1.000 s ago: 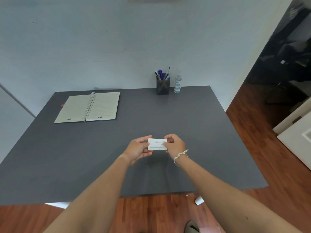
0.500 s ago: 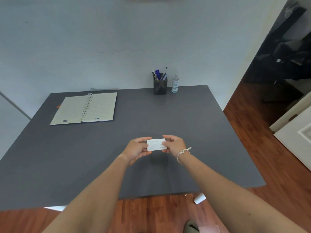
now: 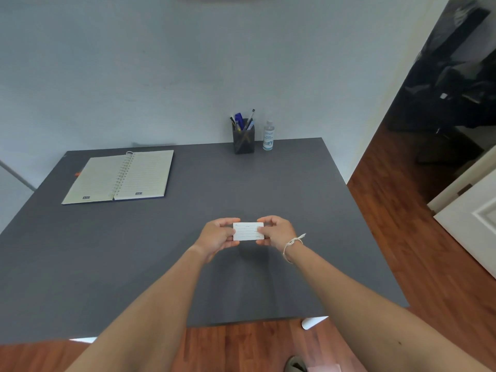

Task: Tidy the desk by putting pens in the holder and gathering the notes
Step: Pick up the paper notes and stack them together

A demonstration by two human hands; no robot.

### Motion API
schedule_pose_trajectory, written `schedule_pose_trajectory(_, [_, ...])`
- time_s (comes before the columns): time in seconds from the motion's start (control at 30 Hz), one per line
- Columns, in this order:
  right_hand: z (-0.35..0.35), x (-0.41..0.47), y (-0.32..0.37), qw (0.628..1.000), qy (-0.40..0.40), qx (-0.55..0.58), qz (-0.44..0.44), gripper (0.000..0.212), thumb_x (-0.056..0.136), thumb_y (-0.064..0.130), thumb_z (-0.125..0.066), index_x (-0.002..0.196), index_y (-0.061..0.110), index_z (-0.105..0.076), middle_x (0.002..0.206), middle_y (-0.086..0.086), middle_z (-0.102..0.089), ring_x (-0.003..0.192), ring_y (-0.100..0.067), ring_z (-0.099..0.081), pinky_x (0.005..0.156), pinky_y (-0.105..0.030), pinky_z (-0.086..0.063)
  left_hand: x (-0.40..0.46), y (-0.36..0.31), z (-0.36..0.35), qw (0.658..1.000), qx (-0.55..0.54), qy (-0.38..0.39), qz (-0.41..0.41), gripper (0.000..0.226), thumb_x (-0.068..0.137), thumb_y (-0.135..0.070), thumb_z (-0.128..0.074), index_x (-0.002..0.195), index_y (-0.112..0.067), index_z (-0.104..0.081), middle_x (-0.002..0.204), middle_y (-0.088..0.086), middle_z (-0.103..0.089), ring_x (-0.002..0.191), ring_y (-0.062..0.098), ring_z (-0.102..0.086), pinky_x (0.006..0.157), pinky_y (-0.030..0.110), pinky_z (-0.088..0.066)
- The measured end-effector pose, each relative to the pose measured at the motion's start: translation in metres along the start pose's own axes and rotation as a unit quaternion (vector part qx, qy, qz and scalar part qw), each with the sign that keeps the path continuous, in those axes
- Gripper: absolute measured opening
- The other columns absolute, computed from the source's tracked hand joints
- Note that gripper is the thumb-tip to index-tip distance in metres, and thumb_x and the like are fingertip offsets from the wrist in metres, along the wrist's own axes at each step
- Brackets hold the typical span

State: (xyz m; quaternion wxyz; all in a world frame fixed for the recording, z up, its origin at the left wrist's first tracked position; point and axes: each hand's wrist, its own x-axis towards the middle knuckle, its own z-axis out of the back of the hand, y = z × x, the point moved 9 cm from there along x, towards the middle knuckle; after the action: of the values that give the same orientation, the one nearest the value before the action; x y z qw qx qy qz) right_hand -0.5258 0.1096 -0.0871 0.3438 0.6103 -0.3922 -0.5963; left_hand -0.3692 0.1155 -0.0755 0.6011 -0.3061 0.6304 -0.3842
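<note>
The fingers (image 3: pixel 231 222) of the left hand (image 3: pixel 217 236) and those of the right hand (image 3: pixel 276 230) pinch the two short ends of a small white lined stack of notes (image 3: pixel 248 231), held level above the dark grey desk (image 3: pixel 241 183). Well apart at the far edge stands a dark mesh pen holder (image 3: pixel 243 140) filled with pens (image 3: pixel 243 120), just beside a clear sanitiser bottle (image 3: pixel 268 136). An open spiral-bound notebook (image 3: pixel 119 176) lies far left.

One head-worn wide-angle view looks forward and down across the desk (image 3: pixel 188 237) toward the wall (image 3: pixel 161 63).
</note>
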Motion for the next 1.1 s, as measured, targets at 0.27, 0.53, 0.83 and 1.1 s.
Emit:
schedule_pose_trajectory(0.27, [0.050,0.016,0.018,1.000,0.010,-0.001,0.012,0.017,0.084,-0.006,-0.055,0.086,0.010,-0.058,0.086,-0.004,-0.057,0.086,-0.027,-0.060,0.051,-0.019,-0.057,0.016,-0.019,-0.049,1.000,0.006,-0.015,-0.009,0.033,0.090,0.005,-0.044,0.117,-0.007,-0.058,0.105,0.012,-0.064,0.080,0.015,-0.065,0.064,0.018,-0.057])
schedule_pose_trajectory(0.53, [0.108,0.029,0.030,1.000,-0.009,-0.016,0.018,0.018,0.084,-0.006,-0.055,0.086,0.011,-0.058,0.098,-0.012,-0.059,0.088,-0.028,-0.062,0.050,-0.019,-0.057,0.034,-0.034,-0.105,1.000,0.019,-0.012,-0.016,0.036,0.089,0.005,-0.044,0.121,-0.004,-0.057,0.113,0.016,-0.062,0.092,0.024,-0.063,0.065,0.018,-0.058])
schedule_pose_trajectory(0.83, [0.165,0.046,0.041,0.997,-0.079,0.002,0.015,0.016,0.085,-0.006,-0.055,0.095,0.006,-0.058,0.101,-0.013,-0.059,0.090,-0.027,-0.061,0.047,-0.016,-0.055,0.078,-0.056,-0.157,0.998,0.060,0.030,-0.011,0.035,0.089,0.005,-0.044,0.119,-0.005,-0.058,0.116,0.015,-0.062,0.091,0.023,-0.063,0.063,0.017,-0.057])
schedule_pose_trajectory(1.1, [0.216,0.074,0.034,0.986,-0.160,0.046,-0.012,0.016,0.084,-0.005,-0.057,0.090,0.010,-0.059,0.103,-0.013,-0.060,0.092,-0.029,-0.062,0.050,-0.019,-0.057,0.129,-0.070,-0.206,0.989,0.104,0.101,-0.009,0.037,0.088,0.005,-0.044,0.120,-0.006,-0.058,0.120,0.016,-0.060,0.094,0.024,-0.061,0.062,0.015,-0.057])
